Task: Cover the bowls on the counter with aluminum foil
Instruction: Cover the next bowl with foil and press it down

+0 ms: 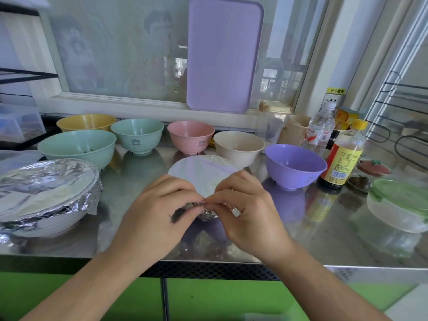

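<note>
Foil (pixel 203 172) is the fiddly part here: it's thin, light, creases the second you touch it and tears if you yank, so I'd only ever work it at the very edge. It's stretched flat over a small bowl in the middle of the steel counter (pixel 324 228), near the front edge, and the bowl itself is mostly hidden under the hands. The left hand (pixel 159 214) and right hand (pixel 245 209) both have their fingers curled in, pinching the crumpled near edge of the foil where it wraps down over the rim. 1 bigger foil-covered bowl (pixel 46 195) sits off to the left, looks done. 6 plastic bowls behind are bare, including the purple bowl (pixel 295 165). They look light enough to skid on that slick metal, so squeeze inward around the rim rather than pulling.
</note>
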`<state>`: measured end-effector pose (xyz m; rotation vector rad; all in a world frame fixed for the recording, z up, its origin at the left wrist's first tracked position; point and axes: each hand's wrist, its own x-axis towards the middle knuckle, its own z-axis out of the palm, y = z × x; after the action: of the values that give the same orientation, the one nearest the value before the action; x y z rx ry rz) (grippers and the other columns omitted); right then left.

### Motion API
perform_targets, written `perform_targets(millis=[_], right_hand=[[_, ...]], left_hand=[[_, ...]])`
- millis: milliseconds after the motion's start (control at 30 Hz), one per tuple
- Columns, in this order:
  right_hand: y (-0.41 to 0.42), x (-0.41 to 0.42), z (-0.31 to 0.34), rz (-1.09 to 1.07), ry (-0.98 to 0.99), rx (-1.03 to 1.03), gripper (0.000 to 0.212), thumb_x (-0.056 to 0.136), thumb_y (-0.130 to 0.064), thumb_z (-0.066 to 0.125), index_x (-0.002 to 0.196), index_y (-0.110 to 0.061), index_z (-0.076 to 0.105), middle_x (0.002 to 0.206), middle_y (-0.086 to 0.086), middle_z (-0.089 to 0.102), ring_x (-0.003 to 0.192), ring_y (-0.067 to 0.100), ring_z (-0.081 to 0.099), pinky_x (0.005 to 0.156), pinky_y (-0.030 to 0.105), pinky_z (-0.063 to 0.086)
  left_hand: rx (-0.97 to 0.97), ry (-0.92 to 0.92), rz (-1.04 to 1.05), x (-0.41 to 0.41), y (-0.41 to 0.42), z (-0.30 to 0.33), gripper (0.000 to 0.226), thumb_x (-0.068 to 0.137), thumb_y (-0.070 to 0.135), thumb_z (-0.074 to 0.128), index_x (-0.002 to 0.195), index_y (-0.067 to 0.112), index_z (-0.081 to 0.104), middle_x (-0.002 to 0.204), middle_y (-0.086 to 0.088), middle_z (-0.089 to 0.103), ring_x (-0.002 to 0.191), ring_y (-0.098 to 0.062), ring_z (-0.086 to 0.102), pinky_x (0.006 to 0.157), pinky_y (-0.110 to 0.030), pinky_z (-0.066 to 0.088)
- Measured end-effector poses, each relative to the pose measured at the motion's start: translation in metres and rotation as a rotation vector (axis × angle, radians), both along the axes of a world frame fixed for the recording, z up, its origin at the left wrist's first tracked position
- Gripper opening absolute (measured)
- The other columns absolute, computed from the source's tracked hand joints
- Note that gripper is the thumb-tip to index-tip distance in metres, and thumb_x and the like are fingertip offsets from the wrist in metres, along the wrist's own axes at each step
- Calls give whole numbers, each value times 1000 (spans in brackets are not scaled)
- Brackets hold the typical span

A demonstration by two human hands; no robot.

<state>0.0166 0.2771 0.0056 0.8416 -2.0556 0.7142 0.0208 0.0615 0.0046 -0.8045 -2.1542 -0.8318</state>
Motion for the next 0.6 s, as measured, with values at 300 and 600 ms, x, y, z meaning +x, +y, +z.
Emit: perform_targets(millis=[300, 600], right_hand=[[28, -3, 0, -68, -28, -23, 8, 86, -10, 87, 89, -17, 84, 89, -9, 70, 87, 18, 62, 80, 39, 50], [13, -3, -2, -40, -17, -16, 9, 87, -9, 85, 91, -18, 83, 89, -8, 68, 86, 20, 62, 79, 42, 51]], left_hand=[[15, -28, 95, -12, -18, 0, 10, 88, 16, 82, 93, 24, 83, 99, 19, 68, 98, -13, 63, 84, -36, 51], [52, -57, 16, -5, 9, -1, 8, 87, 18, 82, 91, 24, 79, 99, 19, 66, 88, -2, 62, 79, -26, 51]])
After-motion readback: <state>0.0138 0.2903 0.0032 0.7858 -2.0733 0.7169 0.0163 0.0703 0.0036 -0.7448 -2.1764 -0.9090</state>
